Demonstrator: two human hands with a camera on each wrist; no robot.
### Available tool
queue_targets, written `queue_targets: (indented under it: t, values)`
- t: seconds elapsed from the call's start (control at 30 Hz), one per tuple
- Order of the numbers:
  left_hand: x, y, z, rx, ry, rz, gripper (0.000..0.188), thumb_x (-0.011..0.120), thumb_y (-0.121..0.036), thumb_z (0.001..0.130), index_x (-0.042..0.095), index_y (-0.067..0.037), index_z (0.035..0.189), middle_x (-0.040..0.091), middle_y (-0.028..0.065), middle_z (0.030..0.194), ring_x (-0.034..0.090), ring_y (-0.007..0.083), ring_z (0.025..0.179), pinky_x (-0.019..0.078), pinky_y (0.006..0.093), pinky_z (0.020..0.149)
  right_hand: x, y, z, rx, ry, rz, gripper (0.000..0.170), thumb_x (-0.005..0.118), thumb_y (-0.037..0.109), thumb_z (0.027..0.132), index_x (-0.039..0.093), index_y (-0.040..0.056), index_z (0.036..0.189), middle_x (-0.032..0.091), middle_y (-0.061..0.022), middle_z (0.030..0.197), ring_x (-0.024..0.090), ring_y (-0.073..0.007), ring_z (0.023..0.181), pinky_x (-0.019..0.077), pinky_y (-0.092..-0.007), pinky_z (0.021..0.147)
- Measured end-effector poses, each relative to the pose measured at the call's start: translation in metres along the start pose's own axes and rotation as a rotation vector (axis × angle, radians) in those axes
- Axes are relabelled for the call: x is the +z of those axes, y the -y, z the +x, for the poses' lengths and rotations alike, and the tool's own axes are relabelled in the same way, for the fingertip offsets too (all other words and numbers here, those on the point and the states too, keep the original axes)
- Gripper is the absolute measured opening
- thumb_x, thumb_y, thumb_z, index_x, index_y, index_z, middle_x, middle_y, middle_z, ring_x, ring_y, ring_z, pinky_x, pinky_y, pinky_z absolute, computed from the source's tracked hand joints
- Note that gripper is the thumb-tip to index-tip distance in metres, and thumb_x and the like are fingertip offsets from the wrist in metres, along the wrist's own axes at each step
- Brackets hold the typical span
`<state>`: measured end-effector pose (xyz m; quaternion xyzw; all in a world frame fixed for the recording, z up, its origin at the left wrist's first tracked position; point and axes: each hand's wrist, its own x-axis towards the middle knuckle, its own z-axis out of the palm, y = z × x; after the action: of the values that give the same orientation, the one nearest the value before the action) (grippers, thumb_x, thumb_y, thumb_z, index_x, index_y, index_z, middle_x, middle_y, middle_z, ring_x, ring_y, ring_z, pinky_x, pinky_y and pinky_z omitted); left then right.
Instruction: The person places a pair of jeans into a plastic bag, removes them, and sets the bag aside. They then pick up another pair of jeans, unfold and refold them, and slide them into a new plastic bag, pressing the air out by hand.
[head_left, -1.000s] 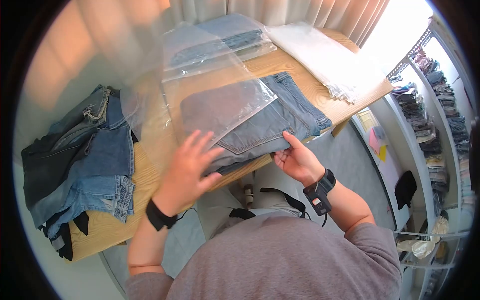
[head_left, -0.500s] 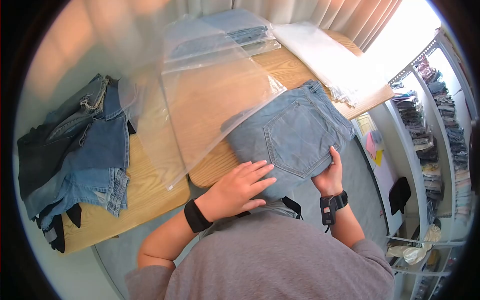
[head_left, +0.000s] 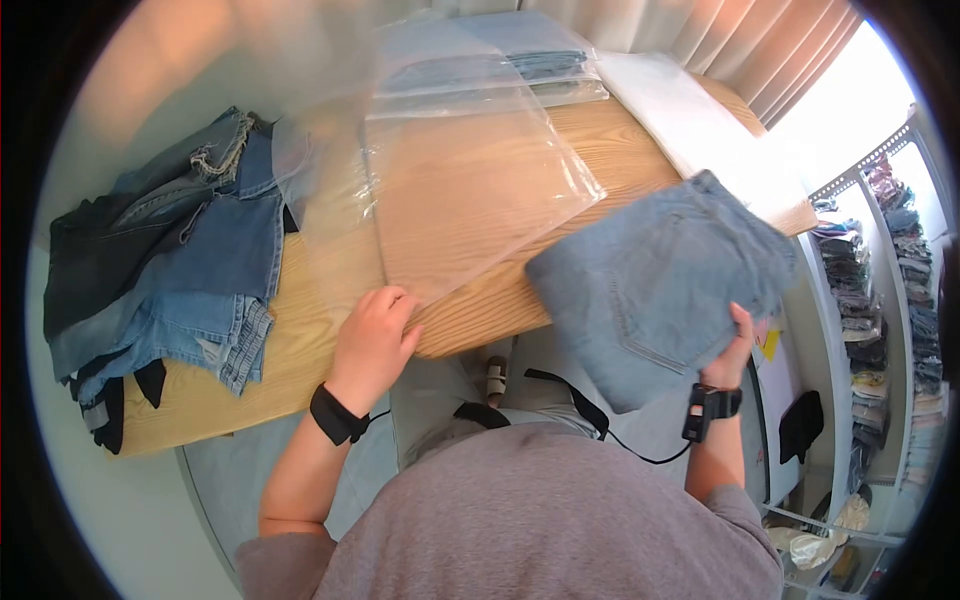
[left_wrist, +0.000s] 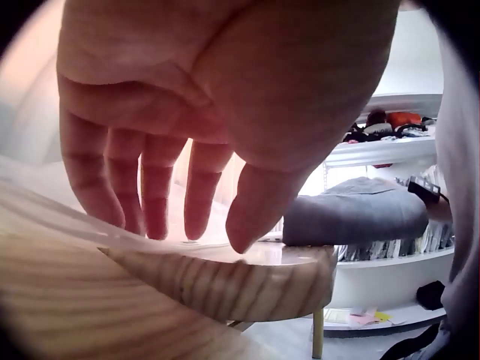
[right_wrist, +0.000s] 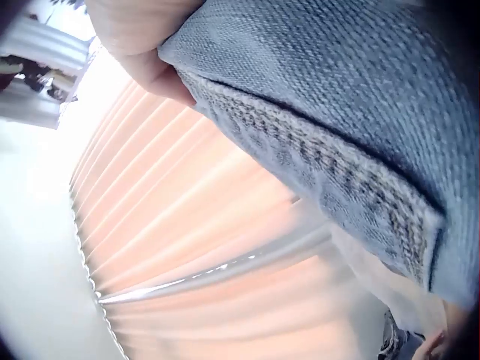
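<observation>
Several left fingers (left_wrist: 155, 199), loosely bent, touch a plastic bag (head_left: 470, 190) while right fingers (head_left: 741, 324) grip folded jeans (head_left: 650, 285)

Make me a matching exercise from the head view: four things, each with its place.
Things:
1. folded jeans
2. flat clear bag
3. denim heap
4. white stack

Places:
A. left side of the table
B. right side of the table
C. held by the right hand
D. at the left hand's fingertips

Pairs: 1-C, 2-D, 3-A, 4-B
</observation>
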<state>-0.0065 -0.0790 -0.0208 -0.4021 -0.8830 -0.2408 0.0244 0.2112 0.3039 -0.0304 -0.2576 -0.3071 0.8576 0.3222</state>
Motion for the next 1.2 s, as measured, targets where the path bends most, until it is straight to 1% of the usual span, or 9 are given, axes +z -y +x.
queue_targets:
  t: [0.07,0.23,0.43,0.7,0.77,0.8,0.87,0.97,1.2]
  values:
    - [0.003,0.0,0.002,0.012,-0.007,0.033,0.022,0.064,-0.008,0.075,0.058,-0.004,0.096,0.055,0.0092,0.098,0.052,0.0296,0.096,0.0447,0.0371,0.081,-0.006,0.028,-0.006,-0.153,-0.063,-0.047,0.041,0.057,0.02,0.08,0.052,0.0009,0.116,0.06,-0.011,0.112,0.058,-0.0282,0.1,0.0442,-0.0411,0.091]
    - [0.013,0.008,0.007,0.064,-0.017,0.192,0.01,0.06,-0.006,0.076,0.056,-0.003,0.084,0.053,0.0094,0.088,0.054,0.0278,0.086,0.0472,0.0362,0.072,-0.015,0.097,-0.035,-0.319,0.007,-0.057,0.046,0.059,0.022,0.08,0.05,-0.0008,0.119,0.057,-0.0122,0.117,0.055,-0.0284,0.106,0.0429,-0.0422,0.093]
    - [0.015,0.002,0.009,0.078,0.019,0.304,0.007,0.059,-0.008,0.076,0.055,-0.003,0.078,0.052,0.0103,0.082,0.055,0.028,0.079,0.0476,0.0372,0.066,-0.014,0.136,-0.064,-0.341,0.052,-0.068,0.049,0.06,0.024,0.08,0.049,-0.0012,0.119,0.057,-0.0124,0.117,0.054,-0.0288,0.107,0.0426,-0.0431,0.094]
    - [0.014,0.001,0.014,0.148,0.064,0.492,0.002,0.054,-0.003,0.072,0.056,-0.004,0.073,0.053,0.0102,0.076,0.058,0.0247,0.074,0.0511,0.0345,0.058,0.014,0.106,-0.071,-0.246,0.089,-0.063,0.053,0.059,0.026,0.078,0.047,-0.001,0.122,0.056,-0.013,0.118,0.055,-0.029,0.105,0.0432,-0.0425,0.093]
    - [0.014,0.01,0.017,0.037,0.102,0.407,0.004,0.055,-0.005,0.075,0.057,-0.002,0.073,0.054,0.0129,0.077,0.058,0.0289,0.077,0.05,0.0374,0.062,0.018,0.096,-0.068,-0.239,0.073,-0.083,0.054,0.058,0.028,0.078,0.047,-0.0014,0.122,0.056,-0.0141,0.12,0.055,-0.0299,0.106,0.0431,-0.0423,0.094]
    - [0.011,0.015,0.019,0.036,0.1,0.409,0.004,0.055,-0.005,0.075,0.057,-0.002,0.073,0.054,0.0129,0.077,0.058,0.0289,0.077,0.05,0.0374,0.062,0.019,0.092,-0.065,-0.214,0.073,-0.09,0.056,0.059,0.027,0.077,0.045,-0.0014,0.123,0.055,-0.0142,0.12,0.054,-0.0298,0.106,0.0428,-0.0421,0.094]
    - [0.005,0.022,0.02,0.01,0.063,0.083,0.009,0.057,-0.01,0.077,0.059,-0.001,0.076,0.056,0.0134,0.078,0.057,0.0313,0.078,0.0462,0.0394,0.067,0.027,0.084,-0.063,-0.188,0.075,-0.099,0.057,0.06,0.025,0.076,0.044,-0.0013,0.124,0.055,-0.0143,0.12,0.054,-0.0298,0.107,0.0424,-0.0418,0.094]
    - [0.006,0.031,0.022,-0.025,0.085,-0.015,0.008,0.058,-0.01,0.077,0.061,-0.002,0.078,0.057,0.0142,0.081,0.056,0.033,0.078,0.0446,0.0407,0.069,0.035,0.078,-0.061,-0.124,0.107,-0.079,0.059,0.061,0.021,0.074,0.043,-0.0015,0.126,0.055,-0.0147,0.12,0.054,-0.0302,0.106,0.0418,-0.042,0.095]
    - [0.001,0.013,0.025,0.05,0.066,0.064,0.006,0.055,-0.007,0.078,0.058,-0.003,0.082,0.056,0.0141,0.082,0.055,0.0321,0.08,0.0451,0.0393,0.068,0.04,0.069,-0.053,-0.07,0.216,-0.172,0.064,0.06,0.02,0.073,0.038,-0.0004,0.129,0.052,-0.0146,0.123,0.051,-0.0318,0.111,0.0402,-0.0457,0.097]
